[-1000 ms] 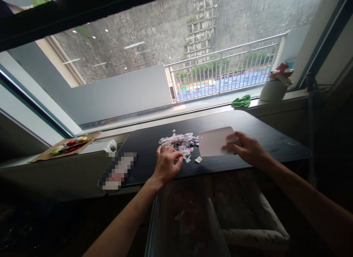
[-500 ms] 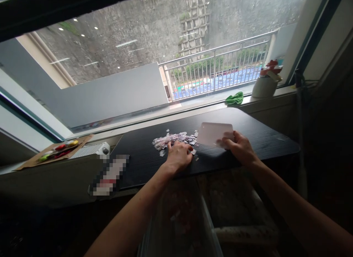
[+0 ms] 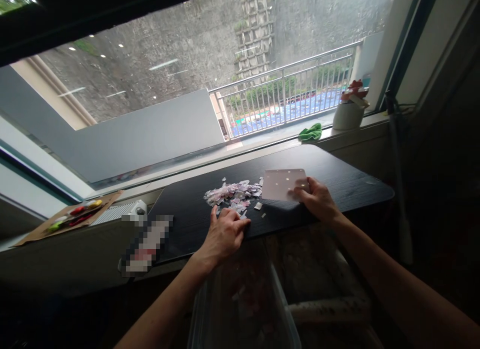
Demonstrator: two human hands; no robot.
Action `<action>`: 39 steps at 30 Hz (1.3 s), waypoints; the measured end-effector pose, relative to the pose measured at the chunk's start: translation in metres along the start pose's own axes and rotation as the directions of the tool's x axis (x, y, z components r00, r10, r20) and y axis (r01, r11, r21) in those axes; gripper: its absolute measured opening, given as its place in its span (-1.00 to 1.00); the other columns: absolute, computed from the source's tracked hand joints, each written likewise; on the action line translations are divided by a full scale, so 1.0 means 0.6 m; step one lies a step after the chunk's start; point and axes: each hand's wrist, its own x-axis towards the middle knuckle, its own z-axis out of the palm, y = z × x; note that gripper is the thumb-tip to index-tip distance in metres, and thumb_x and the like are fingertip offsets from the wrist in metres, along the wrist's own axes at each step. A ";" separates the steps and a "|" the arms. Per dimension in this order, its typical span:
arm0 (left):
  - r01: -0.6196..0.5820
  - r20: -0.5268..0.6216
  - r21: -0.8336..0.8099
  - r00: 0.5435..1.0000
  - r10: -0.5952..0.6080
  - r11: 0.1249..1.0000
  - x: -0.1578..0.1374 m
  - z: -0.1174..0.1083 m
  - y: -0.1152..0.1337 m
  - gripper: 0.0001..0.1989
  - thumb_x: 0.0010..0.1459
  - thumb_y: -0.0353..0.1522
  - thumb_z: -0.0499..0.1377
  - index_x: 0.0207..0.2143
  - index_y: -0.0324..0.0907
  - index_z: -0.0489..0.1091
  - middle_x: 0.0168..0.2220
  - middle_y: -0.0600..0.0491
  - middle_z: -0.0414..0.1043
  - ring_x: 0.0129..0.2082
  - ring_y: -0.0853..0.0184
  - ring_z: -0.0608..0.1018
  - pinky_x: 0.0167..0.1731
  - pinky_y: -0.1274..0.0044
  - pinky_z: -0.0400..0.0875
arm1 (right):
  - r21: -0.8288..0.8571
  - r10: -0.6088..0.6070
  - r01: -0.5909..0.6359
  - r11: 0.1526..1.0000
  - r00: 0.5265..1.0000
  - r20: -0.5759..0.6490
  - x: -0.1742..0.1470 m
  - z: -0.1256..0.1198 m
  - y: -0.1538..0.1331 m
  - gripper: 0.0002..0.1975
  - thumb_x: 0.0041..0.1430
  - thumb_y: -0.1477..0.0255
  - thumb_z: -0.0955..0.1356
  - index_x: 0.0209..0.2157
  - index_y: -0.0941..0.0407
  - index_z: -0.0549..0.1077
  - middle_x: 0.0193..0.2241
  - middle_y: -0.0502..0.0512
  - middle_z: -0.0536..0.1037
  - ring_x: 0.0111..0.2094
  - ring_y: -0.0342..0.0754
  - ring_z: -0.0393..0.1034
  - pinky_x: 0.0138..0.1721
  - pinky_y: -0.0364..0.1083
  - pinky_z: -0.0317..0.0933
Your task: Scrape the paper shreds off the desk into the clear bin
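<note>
A loose pile of small whitish and pinkish paper-like scraps point(image 3: 232, 193) lies on a dark table point(image 3: 337, 184). My left hand point(image 3: 227, 231) is at the table's front edge, palm down, fingers apart and bent, with the fingertips at the near side of the pile. Nothing shows in its grasp. With thumb and fingers, my right hand point(image 3: 318, 201) grips the right end of a flat pale plastic scraper point(image 3: 281, 183). This rectangular piece is tilted, its left edge close beside the pile. Whether its lower edge touches the table, I cannot tell.
Below the table front stands a clear plastic bin point(image 3: 243, 299) with some scraps inside. A green cloth point(image 3: 310, 132) and a white spray bottle point(image 3: 348, 114) rest on the windowsill. Left are a radiator point(image 3: 122, 212), cardboard with colourful items point(image 3: 75, 214), and a blurred-out object point(image 3: 148, 246).
My left hand has drawn back from the pile toward the table's front edge, and some scraps have shifted nearer. The scraper stays in my right hand beside the pile. The view has shifted slightly.
</note>
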 end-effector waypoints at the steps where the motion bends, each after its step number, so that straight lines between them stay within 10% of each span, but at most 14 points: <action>1: -0.005 -0.017 0.003 1.000 0.005 1.000 -0.007 0.001 -0.004 -0.69 0.14 -0.45 0.10 -0.11 0.00 0.50 -0.26 0.04 0.46 -0.10 0.19 0.42 0.17 -0.07 -0.09 | 0.017 -0.004 0.003 1.000 1.000 0.003 -0.001 0.000 0.000 -0.74 -0.11 0.33 0.37 -0.33 0.13 0.39 -0.42 0.07 0.51 -0.40 -0.04 0.41 -0.37 -0.07 0.29; 21: 0.180 -0.445 -0.160 0.864 -0.234 0.970 -0.015 0.056 -0.052 -0.79 0.13 -0.41 0.09 -0.22 -0.08 0.47 -0.25 0.03 0.47 -0.05 0.19 0.42 0.20 0.05 -0.08 | -0.011 -0.057 0.062 0.998 0.956 0.287 0.028 0.004 -0.005 -0.80 -0.09 0.40 0.37 -0.34 0.11 0.39 -0.44 0.07 0.61 -0.41 -0.04 0.53 -0.47 -0.14 0.34; 28: 0.094 -0.467 -0.106 0.874 -0.133 0.990 -0.023 0.045 -0.036 -0.79 0.11 -0.43 0.09 -0.23 -0.10 0.47 -0.28 0.02 0.45 -0.03 0.17 0.41 0.22 0.04 -0.15 | -0.064 0.053 -0.037 0.997 0.964 0.259 0.034 -0.083 -0.004 -0.85 -0.15 0.44 0.42 -0.41 0.07 0.47 -0.47 0.01 0.60 -0.42 -0.01 0.52 -0.38 -0.07 0.40; 39: -0.065 -0.074 -0.226 0.996 0.050 0.972 0.027 0.030 0.065 -0.61 0.12 -0.25 0.20 0.01 -0.12 0.39 -0.03 -0.08 0.41 0.06 0.10 0.38 0.22 -0.02 -0.09 | -0.121 0.191 -0.170 0.978 0.962 0.197 0.038 -0.093 0.001 -0.84 -0.22 0.45 0.44 -0.46 0.12 0.49 -0.50 0.02 0.58 -0.44 -0.02 0.47 -0.42 -0.09 0.36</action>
